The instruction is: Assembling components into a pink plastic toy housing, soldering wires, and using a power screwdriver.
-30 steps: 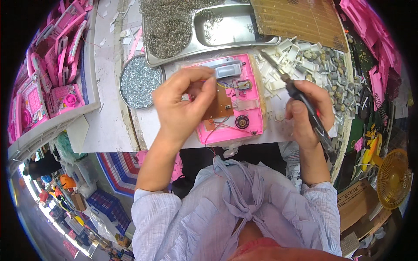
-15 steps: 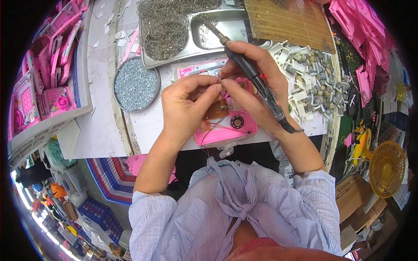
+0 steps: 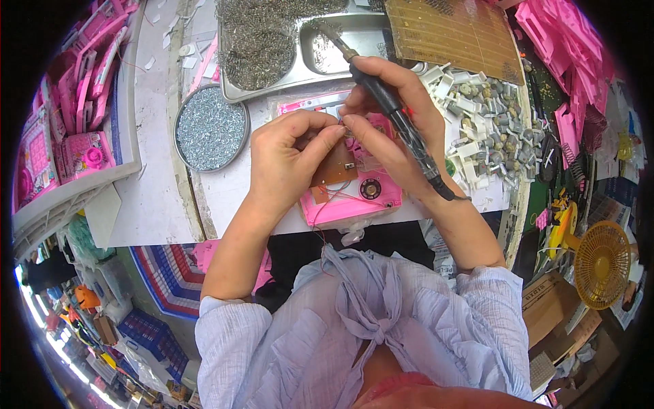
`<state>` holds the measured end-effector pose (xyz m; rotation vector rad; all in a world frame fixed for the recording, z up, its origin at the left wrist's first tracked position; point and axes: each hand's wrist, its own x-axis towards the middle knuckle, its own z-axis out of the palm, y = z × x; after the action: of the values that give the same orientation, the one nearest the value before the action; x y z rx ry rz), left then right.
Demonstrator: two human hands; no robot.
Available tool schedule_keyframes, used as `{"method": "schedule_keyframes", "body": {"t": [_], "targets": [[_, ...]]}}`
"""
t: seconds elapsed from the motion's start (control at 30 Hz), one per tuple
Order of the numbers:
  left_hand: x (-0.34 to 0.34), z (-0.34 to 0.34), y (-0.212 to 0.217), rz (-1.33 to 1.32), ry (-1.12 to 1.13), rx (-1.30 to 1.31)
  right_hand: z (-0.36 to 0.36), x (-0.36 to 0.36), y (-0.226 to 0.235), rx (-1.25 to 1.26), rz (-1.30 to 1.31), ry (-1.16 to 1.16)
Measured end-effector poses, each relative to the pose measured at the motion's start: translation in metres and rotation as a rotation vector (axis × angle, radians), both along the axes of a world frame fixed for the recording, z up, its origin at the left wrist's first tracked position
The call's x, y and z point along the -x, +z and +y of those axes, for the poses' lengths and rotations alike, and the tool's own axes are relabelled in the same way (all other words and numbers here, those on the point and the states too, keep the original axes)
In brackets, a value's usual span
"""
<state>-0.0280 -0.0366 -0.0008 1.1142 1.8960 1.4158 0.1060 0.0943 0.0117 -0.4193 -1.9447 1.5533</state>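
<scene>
The left hand pinches the small brown circuit board over the pink plastic casing on the bench; the right hand grips the black soldering iron. Best to steady both wrists.

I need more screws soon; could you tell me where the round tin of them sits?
In the head view, the round tin sits left of the left hand, below the metal tray.

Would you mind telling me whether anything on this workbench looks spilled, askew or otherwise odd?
Mostly orderly. The one untidy spot is the heap of small white and grey parts lying loose on the table right of the right hand, with no tray. The springs sit in the metal tray and the screws in the round tin.
</scene>
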Motion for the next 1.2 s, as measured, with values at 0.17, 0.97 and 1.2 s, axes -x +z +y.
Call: {"method": "schedule_keyframes", "body": {"t": [0.17, 0.97, 1.2], "targets": [[0.003, -0.003, -0.003, -0.146, 0.008, 0.045, -0.002, 0.001, -0.011, -0.115, 0.061, -0.099], [-0.004, 0.011, -0.001, 0.341, 0.065, 0.084, 0.009, -0.063, -0.01, -0.48, 0.01, -0.172], [-0.003, 0.004, -0.001, 0.251, 0.069, 0.054, 0.014, -0.072, -0.01, -0.489, 0.147, -0.065]]}}
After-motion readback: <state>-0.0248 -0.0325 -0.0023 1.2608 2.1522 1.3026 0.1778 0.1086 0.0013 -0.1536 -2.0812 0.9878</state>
